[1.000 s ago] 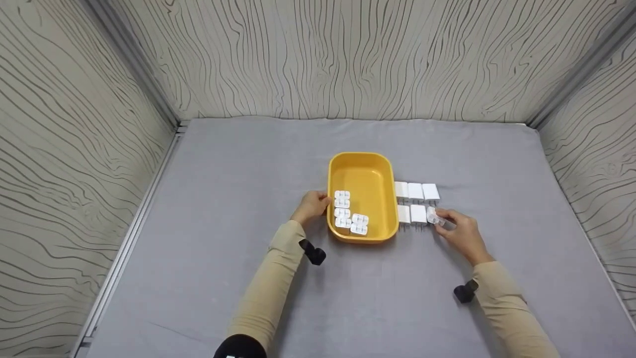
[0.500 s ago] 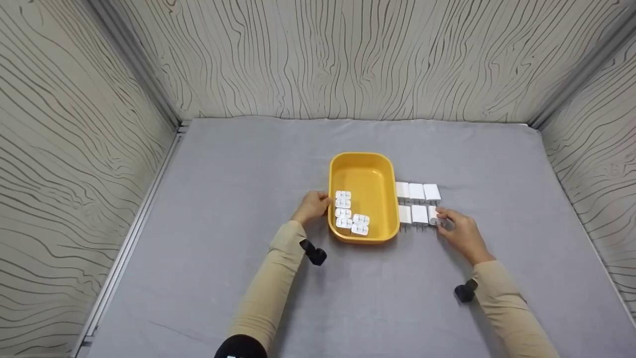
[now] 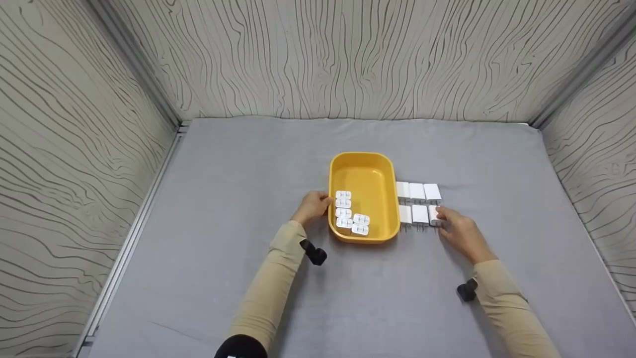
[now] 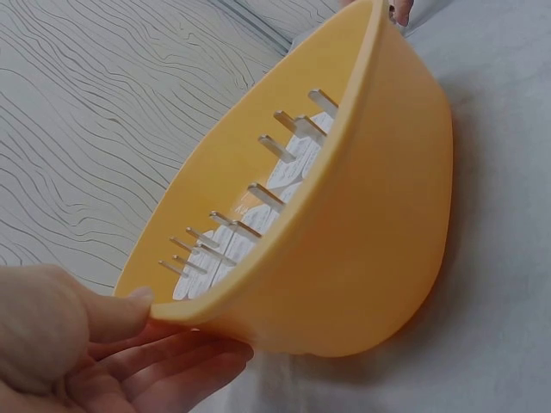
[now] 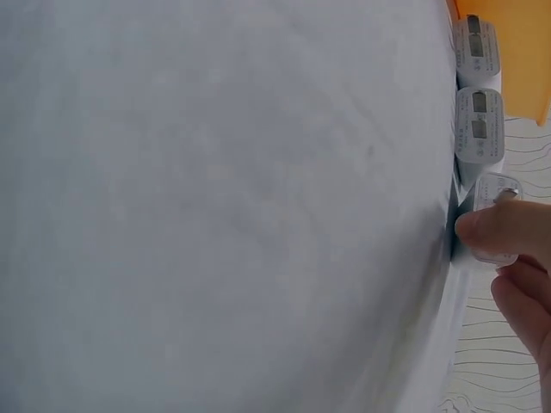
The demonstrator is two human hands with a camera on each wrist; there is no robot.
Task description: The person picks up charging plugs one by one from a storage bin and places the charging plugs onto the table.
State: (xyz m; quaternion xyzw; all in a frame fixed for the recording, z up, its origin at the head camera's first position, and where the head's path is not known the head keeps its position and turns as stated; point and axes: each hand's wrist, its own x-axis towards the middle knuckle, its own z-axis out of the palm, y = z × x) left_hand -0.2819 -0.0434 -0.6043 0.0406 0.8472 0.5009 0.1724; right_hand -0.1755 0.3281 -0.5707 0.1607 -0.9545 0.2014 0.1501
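Observation:
My left hand point(image 3: 312, 206) pinches the left rim of a yellow plastic bin point(image 3: 363, 239), its thumb over the edge and the fingers underneath in the left wrist view. Inside the bin, at its left and near end, lie several white plug chargers point(image 3: 360, 224) with metal prongs point(image 4: 269, 198) pointing up. Two rows of white chargers point(image 3: 420, 215) lie right of the bin, prongs toward me. My right hand point(image 3: 464, 233) grips the charger point(image 5: 492, 188) at the right end of the nearer row, thumb on its pronged face. Part of that charger is hidden by the fingers.
A grey cloth point(image 3: 238, 164) covers the table. Patterned panels point(image 3: 348, 59) enclose the back and both sides. The far row of chargers point(image 3: 416, 191) stands just behind the nearer one, close to the bin's right wall.
The charger in my right hand has turned from tilted, its clear-looking end showing, to lying level at the end of the nearer row. My left hand and the bin have hardly moved.

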